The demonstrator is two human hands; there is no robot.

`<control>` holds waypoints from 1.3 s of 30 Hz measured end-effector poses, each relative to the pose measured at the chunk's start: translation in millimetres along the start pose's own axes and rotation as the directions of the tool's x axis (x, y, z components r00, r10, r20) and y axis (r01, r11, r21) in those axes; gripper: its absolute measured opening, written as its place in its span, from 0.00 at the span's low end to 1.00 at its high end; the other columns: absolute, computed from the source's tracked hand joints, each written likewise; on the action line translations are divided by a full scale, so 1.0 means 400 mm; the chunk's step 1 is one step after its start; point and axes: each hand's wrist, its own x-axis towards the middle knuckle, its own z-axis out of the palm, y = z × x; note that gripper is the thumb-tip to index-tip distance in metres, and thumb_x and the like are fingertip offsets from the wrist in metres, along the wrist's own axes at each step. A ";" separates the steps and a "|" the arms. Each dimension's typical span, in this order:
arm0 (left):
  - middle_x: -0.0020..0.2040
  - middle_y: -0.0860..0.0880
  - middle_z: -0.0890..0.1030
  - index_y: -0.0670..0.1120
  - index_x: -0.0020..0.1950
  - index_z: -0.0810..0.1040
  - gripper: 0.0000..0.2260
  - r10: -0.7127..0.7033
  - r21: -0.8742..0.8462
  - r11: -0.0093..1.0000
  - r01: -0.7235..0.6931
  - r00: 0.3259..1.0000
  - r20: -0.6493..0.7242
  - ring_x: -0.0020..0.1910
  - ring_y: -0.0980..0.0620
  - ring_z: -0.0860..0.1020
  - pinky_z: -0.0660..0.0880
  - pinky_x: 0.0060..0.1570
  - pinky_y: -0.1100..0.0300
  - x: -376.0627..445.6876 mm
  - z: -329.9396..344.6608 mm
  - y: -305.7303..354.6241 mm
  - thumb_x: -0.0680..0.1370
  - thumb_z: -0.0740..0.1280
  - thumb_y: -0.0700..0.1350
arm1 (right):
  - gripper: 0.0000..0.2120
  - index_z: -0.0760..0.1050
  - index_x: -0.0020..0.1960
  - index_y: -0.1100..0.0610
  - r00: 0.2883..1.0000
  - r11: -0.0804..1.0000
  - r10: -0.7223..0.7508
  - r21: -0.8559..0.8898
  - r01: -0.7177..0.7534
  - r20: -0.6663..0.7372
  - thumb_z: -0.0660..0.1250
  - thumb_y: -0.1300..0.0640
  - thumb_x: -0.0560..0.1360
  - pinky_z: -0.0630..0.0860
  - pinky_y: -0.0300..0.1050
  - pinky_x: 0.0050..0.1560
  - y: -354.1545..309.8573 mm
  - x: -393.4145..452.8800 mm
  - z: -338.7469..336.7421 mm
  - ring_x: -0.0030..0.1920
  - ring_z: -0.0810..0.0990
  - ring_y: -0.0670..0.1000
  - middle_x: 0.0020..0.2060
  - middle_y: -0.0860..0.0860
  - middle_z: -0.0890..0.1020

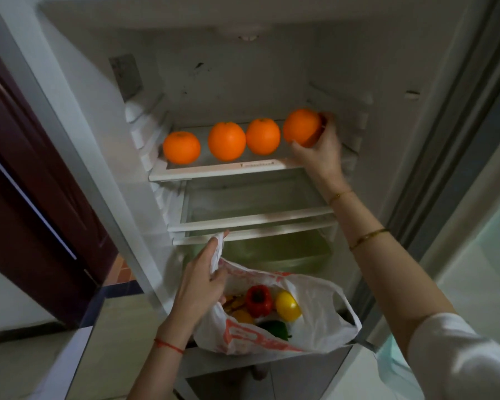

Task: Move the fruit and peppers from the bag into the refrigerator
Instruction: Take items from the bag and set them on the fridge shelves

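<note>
Three oranges [227, 141] sit in a row on the top shelf [225, 170] of the open refrigerator. My right hand [321, 148] grips a fourth orange [302, 127] at the right end of that row, just above the shelf. My left hand [202, 281] holds the handle of a white plastic bag with orange print [318, 316], low in front of the fridge. Inside the bag lie a red pepper [259, 300], a yellow pepper [287, 306], a green pepper [274, 329] and some partly hidden yellow-orange produce [240, 313].
Two bare glass shelves [251, 219] lie under the top one, above a clear crisper drawer [274, 251]. The fridge door [474, 197] stands open on the right. A dark wooden door [26, 183] is at the left, and a freezer front [260, 379] lies below the bag.
</note>
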 end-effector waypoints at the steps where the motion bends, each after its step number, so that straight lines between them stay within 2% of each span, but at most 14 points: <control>1: 0.79 0.49 0.63 0.67 0.76 0.59 0.34 -0.006 -0.010 1.000 0.006 1.000 0.004 0.29 0.47 0.81 0.75 0.25 0.65 0.002 -0.001 -0.002 0.81 0.62 0.33 | 0.37 0.63 0.71 0.60 1.000 1.000 0.018 -0.014 -0.018 0.019 0.76 0.53 0.68 0.74 0.49 0.61 0.010 0.009 0.003 0.63 0.75 0.54 0.64 0.56 0.73; 5: 0.74 0.44 0.70 0.67 0.76 0.58 0.35 -0.021 -0.025 0.999 0.021 1.000 0.006 0.25 0.50 0.79 0.74 0.24 0.65 0.009 -0.002 -0.011 0.80 0.61 0.33 | 0.38 0.62 0.71 0.57 0.998 0.998 0.040 -0.043 -0.037 0.052 0.76 0.50 0.67 0.74 0.48 0.61 0.029 0.017 0.015 0.64 0.74 0.54 0.65 0.55 0.73; 10: 0.79 0.50 0.62 0.63 0.78 0.58 0.35 -0.023 -0.025 0.999 0.022 1.000 -0.007 0.26 0.50 0.80 0.74 0.25 0.65 0.010 0.003 -0.011 0.80 0.62 0.32 | 0.38 0.61 0.72 0.58 0.998 0.997 0.039 -0.073 -0.036 0.046 0.76 0.52 0.69 0.71 0.43 0.57 0.024 0.016 0.013 0.65 0.74 0.55 0.66 0.55 0.73; 17: 0.79 0.51 0.61 0.62 0.79 0.57 0.35 -0.053 -0.050 0.997 0.051 0.998 -0.026 0.28 0.48 0.80 0.75 0.25 0.65 0.000 0.005 -0.012 0.80 0.62 0.32 | 0.39 0.60 0.74 0.59 0.998 0.997 0.054 -0.065 -0.052 0.027 0.76 0.52 0.70 0.66 0.36 0.59 0.009 -0.001 -0.006 0.69 0.71 0.53 0.70 0.55 0.70; 19: 0.79 0.51 0.63 0.62 0.78 0.58 0.34 -0.035 -0.035 0.999 0.034 0.999 -0.034 0.29 0.45 0.81 0.75 0.25 0.64 -0.006 0.004 -0.013 0.80 0.61 0.32 | 0.37 0.63 0.72 0.60 1.000 0.998 0.002 -0.069 -0.004 -0.030 0.76 0.53 0.70 0.65 0.35 0.62 0.004 -0.018 -0.014 0.69 0.70 0.54 0.69 0.57 0.71; 22: 0.76 0.46 0.68 0.63 0.78 0.58 0.34 -0.023 -0.018 1.000 0.023 0.999 -0.043 0.30 0.45 0.81 0.74 0.24 0.65 -0.014 0.004 -0.019 0.80 0.61 0.33 | 0.32 0.66 0.68 0.63 0.990 0.992 -0.073 -0.110 0.059 -0.124 0.76 0.54 0.70 0.67 0.41 0.66 -0.001 -0.054 -0.028 0.67 0.71 0.55 0.65 0.59 0.73; 25: 0.75 0.51 0.69 0.63 0.78 0.58 0.34 -0.022 -0.024 0.999 0.021 0.998 -0.059 0.31 0.42 0.81 0.75 0.25 0.62 -0.025 0.005 -0.020 0.80 0.61 0.34 | 0.23 0.71 0.61 0.61 0.988 0.991 -0.084 -0.110 0.069 -0.132 0.74 0.54 0.72 0.72 0.40 0.58 -0.015 -0.107 -0.039 0.58 0.75 0.51 0.57 0.56 0.76; 27: 0.73 0.52 0.70 0.63 0.78 0.59 0.34 -0.012 -0.019 1.000 0.011 0.998 -0.067 0.30 0.40 0.79 0.76 0.24 0.59 -0.033 0.005 -0.020 0.80 0.61 0.33 | 0.13 0.74 0.52 0.59 0.992 0.992 -0.112 -0.065 0.108 -0.061 0.73 0.55 0.72 0.77 0.44 0.50 -0.017 -0.153 -0.039 0.48 0.78 0.49 0.48 0.53 0.79; 28: 0.72 0.50 0.71 0.63 0.78 0.59 0.34 -0.016 -0.023 1.000 0.014 0.997 -0.074 0.30 0.41 0.79 0.74 0.23 0.62 -0.037 0.005 -0.020 0.80 0.61 0.33 | 0.10 0.76 0.48 0.58 0.993 0.993 -0.116 -0.030 0.116 0.001 0.73 0.55 0.73 0.78 0.44 0.46 -0.016 -0.179 -0.037 0.44 0.79 0.48 0.44 0.52 0.80; 29: 0.73 0.48 0.71 0.62 0.78 0.59 0.34 -0.024 -0.029 0.999 0.022 0.996 -0.081 0.29 0.44 0.79 0.73 0.23 0.64 -0.041 0.005 -0.021 0.80 0.61 0.33 | 0.08 0.77 0.45 0.59 0.991 0.994 -0.111 0.004 0.111 0.078 0.73 0.56 0.73 0.79 0.43 0.45 -0.013 -0.207 -0.032 0.41 0.80 0.48 0.41 0.51 0.81; 31: 0.76 0.50 0.68 0.62 0.78 0.58 0.34 -0.033 -0.034 0.999 0.030 0.995 -0.090 0.29 0.45 0.80 0.72 0.24 0.66 -0.049 0.004 -0.019 0.80 0.60 0.32 | 0.06 0.79 0.43 0.59 0.957 0.996 -0.094 0.029 0.089 0.276 0.73 0.56 0.73 0.80 0.40 0.43 -0.005 -0.265 -0.021 0.39 0.82 0.46 0.38 0.50 0.83; 35: 0.69 0.49 0.74 0.63 0.77 0.61 0.34 0.002 0.004 1.000 -0.002 0.993 -0.115 0.30 0.42 0.80 0.76 0.25 0.61 -0.068 0.002 -0.019 0.79 0.60 0.32 | 0.02 0.82 0.44 0.58 0.759 0.997 -0.064 0.015 0.071 0.648 0.72 0.59 0.74 0.81 0.38 0.47 0.024 -0.374 0.015 0.41 0.83 0.43 0.40 0.48 0.85; 37: 0.66 0.50 0.75 0.65 0.75 0.61 0.34 0.017 0.017 1.000 -0.015 0.992 -0.128 0.31 0.40 0.80 0.79 0.27 0.57 -0.076 -0.002 -0.020 0.79 0.60 0.32 | 0.03 0.83 0.46 0.58 0.648 0.998 -0.020 -0.020 0.053 0.761 0.71 0.61 0.73 0.80 0.36 0.49 0.044 -0.417 0.043 0.43 0.84 0.43 0.43 0.49 0.86; 39: 0.66 0.49 0.76 0.65 0.76 0.61 0.34 0.022 0.028 0.999 -0.018 0.989 -0.143 0.31 0.42 0.81 0.78 0.27 0.60 -0.082 -0.005 -0.022 0.78 0.60 0.32 | 0.06 0.83 0.51 0.56 0.543 0.995 0.042 -0.086 0.057 0.839 0.71 0.59 0.74 0.80 0.38 0.53 0.074 -0.454 0.075 0.47 0.84 0.43 0.48 0.49 0.86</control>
